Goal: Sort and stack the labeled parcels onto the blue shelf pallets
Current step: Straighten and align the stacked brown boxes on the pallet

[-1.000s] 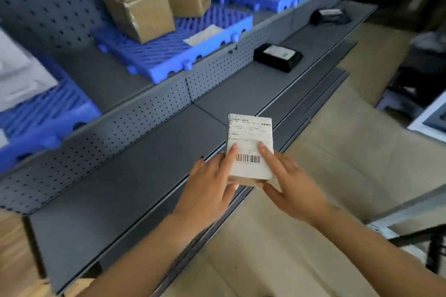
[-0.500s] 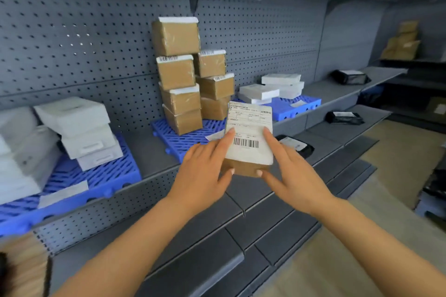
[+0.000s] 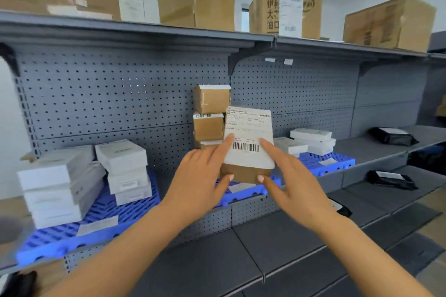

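Left hand and right hand pinch small brown cardboard parcel, white-labelled, by 2 sides; likely light, rigid.

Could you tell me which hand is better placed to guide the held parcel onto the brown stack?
Probably the left hand: it grips the parcel on the side nearest the brown stack.

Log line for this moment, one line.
both hands: left hand, right hand | holding brown labeled parcel | before middle blue pallet | not placed
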Demonstrator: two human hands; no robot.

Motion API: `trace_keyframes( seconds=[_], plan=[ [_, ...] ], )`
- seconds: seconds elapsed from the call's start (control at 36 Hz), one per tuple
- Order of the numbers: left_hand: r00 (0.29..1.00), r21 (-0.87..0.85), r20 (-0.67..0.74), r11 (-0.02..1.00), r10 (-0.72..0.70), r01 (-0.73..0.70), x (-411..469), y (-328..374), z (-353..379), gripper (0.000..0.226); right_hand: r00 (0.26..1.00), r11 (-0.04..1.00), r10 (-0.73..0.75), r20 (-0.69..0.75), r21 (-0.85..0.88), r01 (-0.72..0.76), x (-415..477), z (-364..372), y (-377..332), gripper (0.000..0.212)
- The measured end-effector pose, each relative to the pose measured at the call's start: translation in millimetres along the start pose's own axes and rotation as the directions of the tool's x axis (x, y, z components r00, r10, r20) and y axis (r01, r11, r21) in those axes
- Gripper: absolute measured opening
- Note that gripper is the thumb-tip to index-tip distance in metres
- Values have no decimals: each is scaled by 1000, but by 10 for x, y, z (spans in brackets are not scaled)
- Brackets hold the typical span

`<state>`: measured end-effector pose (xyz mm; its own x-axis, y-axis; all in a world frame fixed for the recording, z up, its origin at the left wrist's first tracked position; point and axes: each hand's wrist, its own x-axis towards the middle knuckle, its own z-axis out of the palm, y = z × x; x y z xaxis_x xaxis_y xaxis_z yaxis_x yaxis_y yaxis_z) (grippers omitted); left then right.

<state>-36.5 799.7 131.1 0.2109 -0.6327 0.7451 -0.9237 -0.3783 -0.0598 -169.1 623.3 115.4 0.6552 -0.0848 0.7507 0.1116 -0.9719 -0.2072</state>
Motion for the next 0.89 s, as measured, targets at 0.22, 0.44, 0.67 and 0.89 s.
trace_keyframes(
  seconds=[0.22,0.44,0.67,0.89],
  plan=[
    [999,-89,-37,996,8,-11,307,-143,238,78,1000,998,16,-25,-67,-18,269,58,215,72],
    [996,-169,-50,982,77,-84,775,-342,539,82,998,991,43,-43,-126,-49,635,116,573,71],
    [996,-271,-66,959,67,-83,1068,-391,908,78,992,992,76,-98,-89,-85,818,236,914,69],
    [998,-254,-65,967,15,-31,1325,-371,1269,94,991,999,48,-125,-18,-50,1046,375,1369,70]
  ],
)
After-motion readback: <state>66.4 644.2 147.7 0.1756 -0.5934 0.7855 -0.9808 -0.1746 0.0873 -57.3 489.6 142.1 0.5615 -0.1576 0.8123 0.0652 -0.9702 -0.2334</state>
